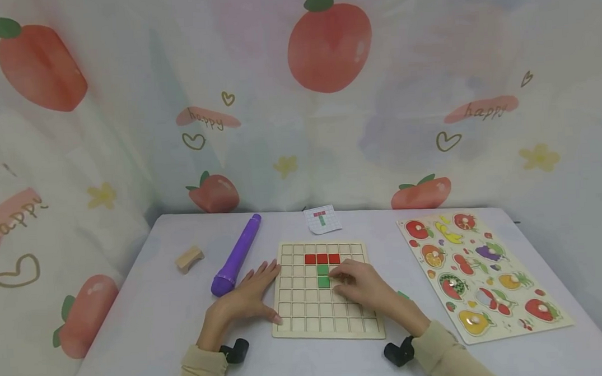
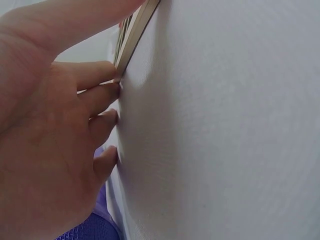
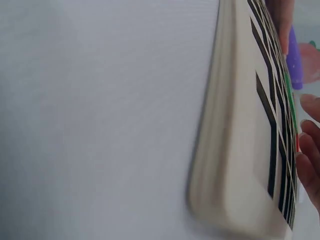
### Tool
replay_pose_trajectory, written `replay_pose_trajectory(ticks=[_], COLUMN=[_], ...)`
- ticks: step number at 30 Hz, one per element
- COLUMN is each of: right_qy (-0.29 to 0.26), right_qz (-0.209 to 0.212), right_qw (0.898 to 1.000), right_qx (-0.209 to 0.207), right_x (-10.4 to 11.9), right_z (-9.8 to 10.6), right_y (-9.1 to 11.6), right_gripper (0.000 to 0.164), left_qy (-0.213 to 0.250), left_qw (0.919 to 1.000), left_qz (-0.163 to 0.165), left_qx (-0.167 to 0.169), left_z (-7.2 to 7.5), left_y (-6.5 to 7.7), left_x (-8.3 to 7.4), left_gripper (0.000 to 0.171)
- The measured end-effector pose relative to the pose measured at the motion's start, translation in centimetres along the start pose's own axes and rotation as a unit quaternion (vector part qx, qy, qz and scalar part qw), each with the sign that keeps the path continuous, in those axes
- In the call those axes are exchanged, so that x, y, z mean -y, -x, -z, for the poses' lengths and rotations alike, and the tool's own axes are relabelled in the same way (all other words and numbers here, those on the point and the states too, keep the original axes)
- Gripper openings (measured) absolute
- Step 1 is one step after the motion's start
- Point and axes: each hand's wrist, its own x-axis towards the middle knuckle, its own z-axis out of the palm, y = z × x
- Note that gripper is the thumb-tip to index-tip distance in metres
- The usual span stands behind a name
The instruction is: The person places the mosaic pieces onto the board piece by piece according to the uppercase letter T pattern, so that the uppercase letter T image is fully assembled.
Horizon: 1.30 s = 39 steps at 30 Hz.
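A wooden grid board (image 1: 298, 310) lies on the table with three red tiles (image 1: 322, 259) in a row and two green tiles (image 1: 323, 282) below the middle one. My left hand (image 1: 245, 300) rests at the board's left side, fingers spread and thumb touching its edge. In the left wrist view, the fingertips (image 2: 111, 117) reach down to the tabletop. Over the board's right half hovers my right hand (image 1: 363, 286), its fingers loosely bent beside the green tiles. Nothing shows between those fingers in the right wrist view. A green piece (image 1: 404, 295) lies partly hidden behind the right wrist.
A purple microphone-shaped stick (image 1: 238, 255) and a small wooden arch block (image 1: 189, 259) lie to the left. Behind the board is a paper card (image 1: 323, 219) with a red and green T pattern. A fruit puzzle board (image 1: 478, 275) occupies the right side.
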Motion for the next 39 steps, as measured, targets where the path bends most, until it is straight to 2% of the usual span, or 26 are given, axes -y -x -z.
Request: replay_pose_trajectory(ticks=[5,18,27,30,39], right_qy=[0.012,0.031,0.063,0.068,0.069], right_qz=[0.009,-0.013,-0.013,-0.035,-0.1], right_qw=[1.0,0.998,0.994,0.994,0.993], right_qx=[-0.011,-0.055,-0.083,-0.077,-0.008], right_x=[-0.2,-1.6,-3.2,-3.5,-4.2], right_z=[1.1,4.4,5.5,6.0,6.9], right_y=[1.3,5.4,7.6,8.1,9.2], right_gripper=[0.022,0.025,0.029,0.031,0.037], left_qy=[0.001,-0.01,-0.002,-0.003,-0.002], left_qw=[1.0,0.9999,1.0,0.9999,1.0], left_qz=[-0.004,0.006,-0.004,-0.012,-0.008], left_qx=[0.002,0.0,0.003,0.001,0.001], left_z=[0.0,-0.3,-0.3,-0.3,-0.2], left_y=[-0.1,-0.3,0.1,0.1,-0.1], left_x=[0.1,0.3,0.0,0.1,0.2], left_gripper=[0.119,0.119,0.119,0.119,0.119])
